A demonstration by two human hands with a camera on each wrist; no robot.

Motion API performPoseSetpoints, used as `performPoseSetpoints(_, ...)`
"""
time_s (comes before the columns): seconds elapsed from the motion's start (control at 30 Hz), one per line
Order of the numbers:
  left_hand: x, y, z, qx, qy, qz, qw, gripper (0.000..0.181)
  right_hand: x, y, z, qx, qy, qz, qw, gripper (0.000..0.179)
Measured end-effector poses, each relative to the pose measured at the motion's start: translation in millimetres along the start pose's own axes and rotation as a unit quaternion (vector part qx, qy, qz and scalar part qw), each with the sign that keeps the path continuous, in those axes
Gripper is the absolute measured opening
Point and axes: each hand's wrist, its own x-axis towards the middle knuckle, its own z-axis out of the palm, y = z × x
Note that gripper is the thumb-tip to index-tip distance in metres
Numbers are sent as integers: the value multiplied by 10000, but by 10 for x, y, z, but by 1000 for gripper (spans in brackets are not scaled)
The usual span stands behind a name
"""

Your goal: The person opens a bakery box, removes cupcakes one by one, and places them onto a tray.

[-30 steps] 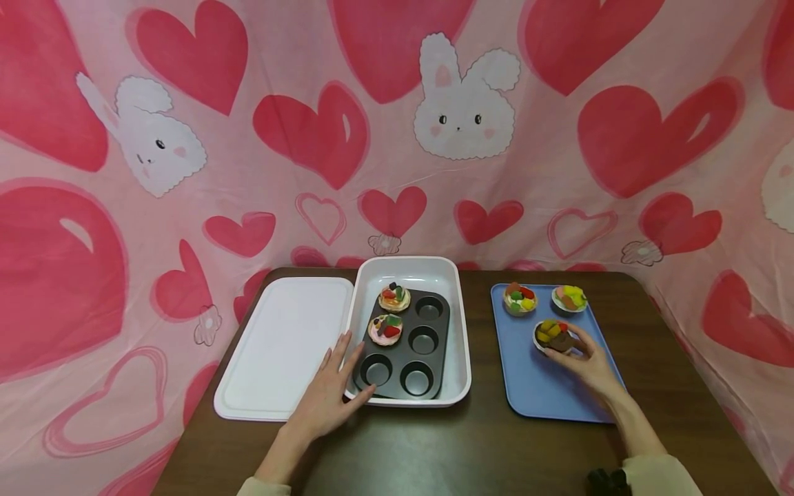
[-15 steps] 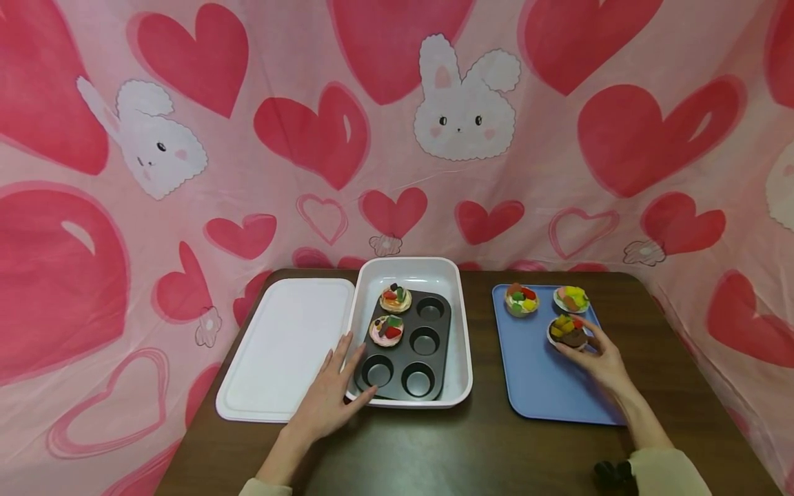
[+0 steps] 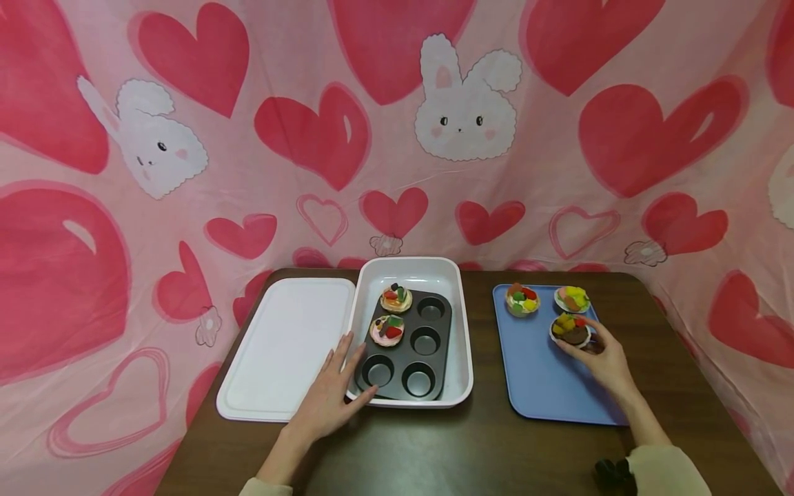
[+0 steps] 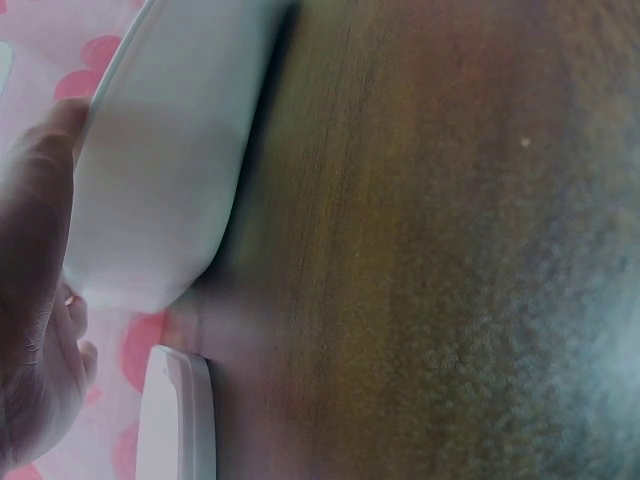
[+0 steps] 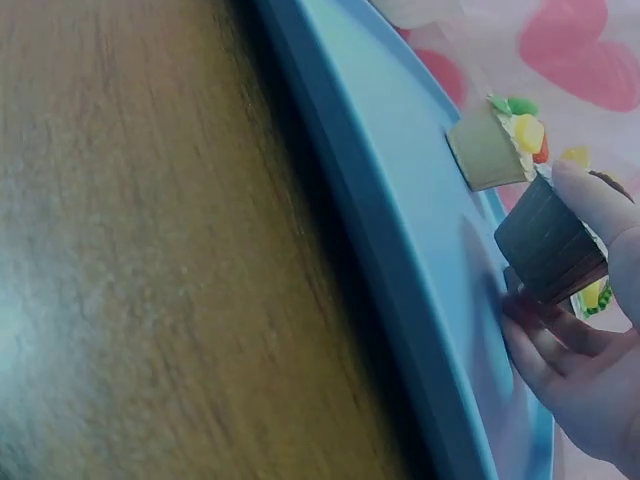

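My right hand (image 3: 604,359) grips a dark-cupped cupcake (image 3: 571,332) with yellow, red and brown toppings over the blue tray (image 3: 540,393). In the right wrist view, thumb and fingers hold the cupcake's dark cup (image 5: 548,240) by its sides. Behind it on the tray are a cupcake with green, red and yellow toppings (image 3: 522,301) and one topped in yellow and pink (image 3: 571,299). My left hand (image 3: 327,396), fingers spread, rests at the near-left rim of the white basin (image 3: 462,386). Inside the basin lies a dark muffin tin (image 3: 397,351).
Two fruit-topped cupcakes, one orange-cream (image 3: 395,298) and one pink-cream (image 3: 386,331), sit in the tin's left column. The tin's other cups hold nothing. A white lid-like board (image 3: 282,344) lies left of the basin on the brown wooden table (image 3: 434,448). A pink heart-patterned cloth hangs behind.
My right hand has shifted a little to the right with the dark-cupped cupcake, ending nearer the yellow-and-pink one. The left hand has stayed at the basin's rim.
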Motion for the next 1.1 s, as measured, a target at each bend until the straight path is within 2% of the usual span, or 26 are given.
performPoseSetpoints(0.2, 4, 11, -6, 0, -5, -31, 10000, 90, 2, -3, -13, -798, 6, 8, 9968, 74)
performPoseSetpoints(0.37, 4, 21, -27, -18, -51, -52, 10000, 91, -22, -21, -22, -998, -61, 60, 9950, 76)
performPoseSetpoints(0.53, 1, 29, -45, -21, -116, -96, 9999, 92, -25, -19, -62, -1315, 40, -198, 9911, 75)
performPoseSetpoints(0.9, -5, 31, -28, 5, -39, -75, 10000, 91, -11, 89, -148, -2582, 203, -902, 9617, 83)
performPoseSetpoints(1.1, -11, 33, -23, 48, 79, 35, 10000, 91, -4, 127, -164, -2919, 217, -973, 9512, 87)
